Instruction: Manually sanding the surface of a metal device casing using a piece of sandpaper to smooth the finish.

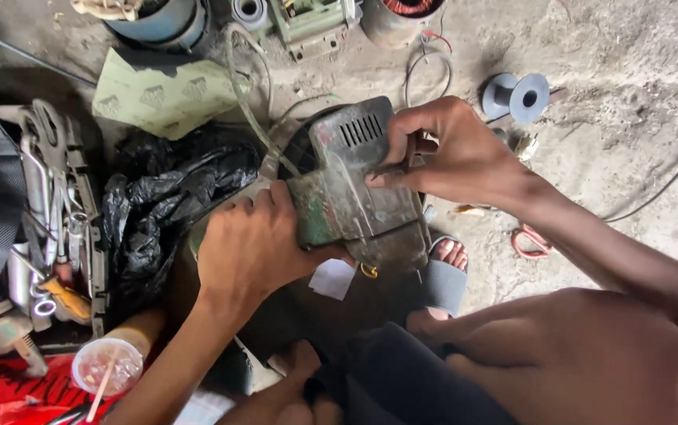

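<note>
Motor housing [359, 185], grimy green, clamped in my left hand [252, 248]; my right hand [453, 153] pinches a thin tool at its side. Loosening stage, I'd judge: next needs steady pressure.

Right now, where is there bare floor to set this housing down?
Bare concrete floor lies right of the grey plastic spool, bordered by a thin cable. Crowded on the left: open metal toolbox, crumpled black plastic bag, and motor parts along the top edge.
</note>
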